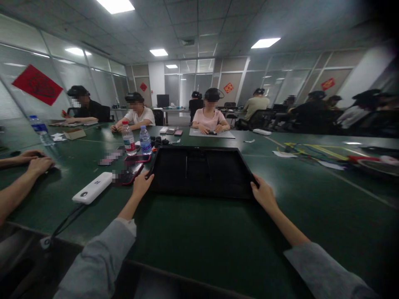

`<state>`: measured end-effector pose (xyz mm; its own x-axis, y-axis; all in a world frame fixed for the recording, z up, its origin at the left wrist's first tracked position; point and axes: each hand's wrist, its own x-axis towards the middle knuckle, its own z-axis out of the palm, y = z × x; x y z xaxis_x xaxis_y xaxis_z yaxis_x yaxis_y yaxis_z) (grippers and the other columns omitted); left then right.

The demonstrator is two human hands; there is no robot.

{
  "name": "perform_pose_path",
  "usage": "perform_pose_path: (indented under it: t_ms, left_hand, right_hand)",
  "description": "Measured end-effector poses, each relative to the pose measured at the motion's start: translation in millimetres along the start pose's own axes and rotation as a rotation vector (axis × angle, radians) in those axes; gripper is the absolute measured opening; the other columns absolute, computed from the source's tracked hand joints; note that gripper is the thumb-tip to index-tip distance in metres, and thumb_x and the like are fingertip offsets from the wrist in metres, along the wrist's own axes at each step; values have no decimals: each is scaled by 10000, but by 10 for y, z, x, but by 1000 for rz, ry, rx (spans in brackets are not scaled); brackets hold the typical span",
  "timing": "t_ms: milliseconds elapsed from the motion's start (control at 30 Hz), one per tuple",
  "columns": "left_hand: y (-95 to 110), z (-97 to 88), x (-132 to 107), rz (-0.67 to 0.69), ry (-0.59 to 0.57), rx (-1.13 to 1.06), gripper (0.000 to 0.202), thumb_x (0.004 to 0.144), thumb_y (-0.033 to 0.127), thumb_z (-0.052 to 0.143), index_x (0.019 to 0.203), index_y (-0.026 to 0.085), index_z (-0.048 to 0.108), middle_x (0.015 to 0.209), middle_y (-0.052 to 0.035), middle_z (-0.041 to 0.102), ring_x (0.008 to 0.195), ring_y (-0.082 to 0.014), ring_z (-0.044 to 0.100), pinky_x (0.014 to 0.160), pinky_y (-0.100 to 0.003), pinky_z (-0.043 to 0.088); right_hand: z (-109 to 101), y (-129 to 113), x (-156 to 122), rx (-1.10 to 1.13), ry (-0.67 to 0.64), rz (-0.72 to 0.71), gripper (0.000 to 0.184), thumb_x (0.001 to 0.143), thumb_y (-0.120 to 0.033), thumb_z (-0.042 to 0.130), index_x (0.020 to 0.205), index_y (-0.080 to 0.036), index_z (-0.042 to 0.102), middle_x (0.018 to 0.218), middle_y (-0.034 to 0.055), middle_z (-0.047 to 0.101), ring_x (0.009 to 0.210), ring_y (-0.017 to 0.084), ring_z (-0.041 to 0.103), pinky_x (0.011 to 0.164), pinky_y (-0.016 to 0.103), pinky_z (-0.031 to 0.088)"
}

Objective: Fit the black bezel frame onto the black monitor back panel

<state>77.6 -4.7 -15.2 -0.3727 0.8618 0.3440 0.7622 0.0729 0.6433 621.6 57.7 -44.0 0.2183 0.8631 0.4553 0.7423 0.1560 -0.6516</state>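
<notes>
A wide black rectangular panel with a raised rim, which looks like a computer monitor (170, 178), lies in front of me on the green table. Two thin pale lines show on its dark inner surface. My left hand (142, 185) is closed on its left edge, fingers partly hidden by the rim. On the opposite side, my right hand (263, 193) grips the right edge with the thumb on top. Close to my left hand lies a phone with a red edge (132, 174).
A white power bank (93, 189) with a cord lies left, near another person's hands (39, 164). Two bottles, one red-capped (128, 139) and one blue-labelled (145, 141), stand beyond the phones. Yellow cables (311, 151) spread at right. A person in pink (209, 118) sits opposite.
</notes>
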Motion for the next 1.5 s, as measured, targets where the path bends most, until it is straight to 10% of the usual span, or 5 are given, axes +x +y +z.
perform_pose_path:
  t_ms: [767,1000,1233,1500]
  left_hand:
    - [47,-186,-31,-136,-29,84,471,905,549,625,1255,241,692,1128,-143,777,1088,-355,716,938,-462,516]
    - [322,-115,-194,234,256,226,594,1020,498,435,1500,159,522,1510,-200,562,1388,-357,509,1134,-531,380]
    - [475,57,-282,534,53,320,630,1027,538,434,1567,215,461,1641,-124,428,1471,-336,405,1203,-522,312]
    - [455,95,-281,516,-53,291,546,973,541,560,1443,266,604,1591,-113,494,1450,-353,426,1189,-570,333]
  right_hand:
    - [11,-40,-56,13,-44,-47,599,897,-329,501,1457,-133,582,1414,166,633,1351,330,566,1182,509,413]
    - [-25,-459,-154,-191,139,-296,757,993,-476,422,1628,-92,272,1632,246,344,1529,364,308,1202,616,310]
    - [135,-702,-366,-361,3,-479,768,1040,-535,347,1680,-183,109,1681,213,227,1549,360,249,1206,601,296]
    - [169,-664,-363,-361,-73,-435,765,1014,-573,394,1656,-204,203,1622,214,297,1485,386,335,1162,608,359]
